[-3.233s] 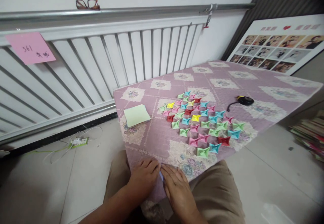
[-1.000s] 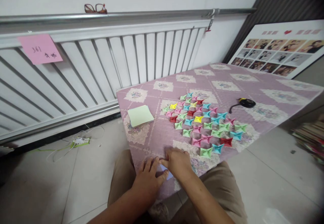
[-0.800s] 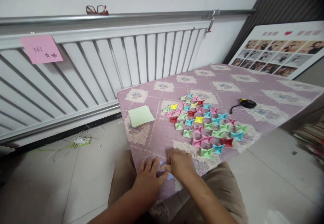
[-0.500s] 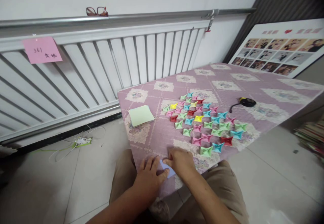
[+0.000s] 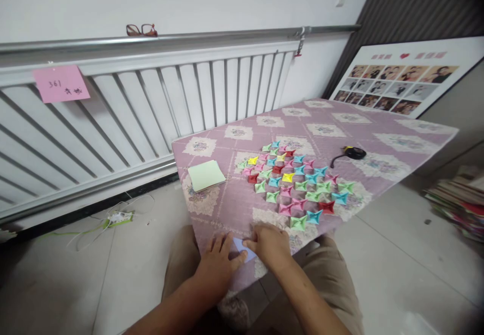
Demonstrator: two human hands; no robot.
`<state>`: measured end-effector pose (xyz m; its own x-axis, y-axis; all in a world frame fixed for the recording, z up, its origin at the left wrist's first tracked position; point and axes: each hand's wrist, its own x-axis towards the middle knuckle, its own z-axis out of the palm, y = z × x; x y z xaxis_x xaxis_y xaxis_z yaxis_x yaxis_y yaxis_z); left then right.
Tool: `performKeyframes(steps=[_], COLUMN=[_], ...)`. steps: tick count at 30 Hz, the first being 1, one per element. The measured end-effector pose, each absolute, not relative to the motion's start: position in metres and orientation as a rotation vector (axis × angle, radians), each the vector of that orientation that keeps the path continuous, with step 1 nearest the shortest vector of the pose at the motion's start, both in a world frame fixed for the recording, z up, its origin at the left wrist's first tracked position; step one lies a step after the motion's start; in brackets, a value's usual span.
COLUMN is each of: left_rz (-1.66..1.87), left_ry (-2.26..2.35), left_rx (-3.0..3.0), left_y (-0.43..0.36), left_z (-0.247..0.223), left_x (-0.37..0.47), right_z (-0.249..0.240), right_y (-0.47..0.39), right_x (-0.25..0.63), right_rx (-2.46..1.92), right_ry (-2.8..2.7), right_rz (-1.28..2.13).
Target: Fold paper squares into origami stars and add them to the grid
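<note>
A small sheet of pale blue-violet folding paper (image 5: 246,252) lies at the table's near corner, partly covered by my hands. My left hand (image 5: 216,264) rests flat with fingers spread, its thumb pressing the paper's near edge. From the other side my right hand (image 5: 270,246) bears on the sheet, its fingers curled and its thumb on the paper. Beyond my right hand stand several rows of folded paper pieces (image 5: 288,177) in green, blue, pink, red and yellow. A stack of pale green paper (image 5: 206,175) sits farther off to the left.
A patterned purple tablecloth (image 5: 234,209) covers the table. A black object with a cord (image 5: 355,153) lies at the right. Behind are a white radiator (image 5: 212,90) and a pipe holding eyeglasses (image 5: 141,31). A power strip (image 5: 120,218) and stacked papers (image 5: 457,201) are on the floor.
The view has shifted slightly, so the table and the things on it appear a little farther left. Both hands stay on the blue-violet paper in nearly the same pose.
</note>
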<state>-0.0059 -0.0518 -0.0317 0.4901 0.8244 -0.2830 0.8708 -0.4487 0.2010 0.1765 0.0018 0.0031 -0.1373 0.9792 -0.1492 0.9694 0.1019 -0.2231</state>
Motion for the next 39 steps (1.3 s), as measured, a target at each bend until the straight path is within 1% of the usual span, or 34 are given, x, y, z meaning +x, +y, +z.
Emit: performKeyframes(steps=[6,14,18,21,23,26,29,33,36,39], left_rz=[-0.187,-0.092,0.033,0.226,0.452,0.809,0.988,1.09,1.002,0.941], left_ry=[1.348,1.412,1.467,1.521,1.534,1.553,1.504,1.326,1.216,1.223], left_rx=[2.45,2.397,2.363,2.317,2.213,1.86,1.432,1.088,0.978,0.914], left_y=[-0.061,-0.066,-0.071,-0.077,-0.08,-0.079,-0.07,-0.058,-0.059,-0.066], left_z=[-0.03,-0.036,-0.042,-0.047,-0.05,-0.055,-0.053,-0.038,-0.024,-0.012], left_x=[-0.015,-0.015,-0.014,-0.011,-0.009,-0.005,0.001,0.014,0.022,0.026], right_z=[0.002,0.003,0.002,-0.001,-0.003,-0.004,-0.004,0.001,0.009,0.017], right_y=[-0.002,-0.014,-0.015,-0.014,-0.014,-0.018,-0.023,-0.032,-0.04,-0.049], right_x=[0.178,0.183,0.182,0.18,0.18,0.18,0.18,0.18,0.179,0.176], right_rx=[-2.017,-1.948,-1.939,-1.918,-1.886,-1.825,-1.742,-1.639,-1.548,-1.463], right_ry=[-2.261,-2.263,-2.26,-2.241,-2.226,-2.198,-2.176,-2.142,-2.036,-1.928], right_rz=[0.428,0.492,0.498,0.512,0.534,0.587,0.663,0.734,0.757,0.741])
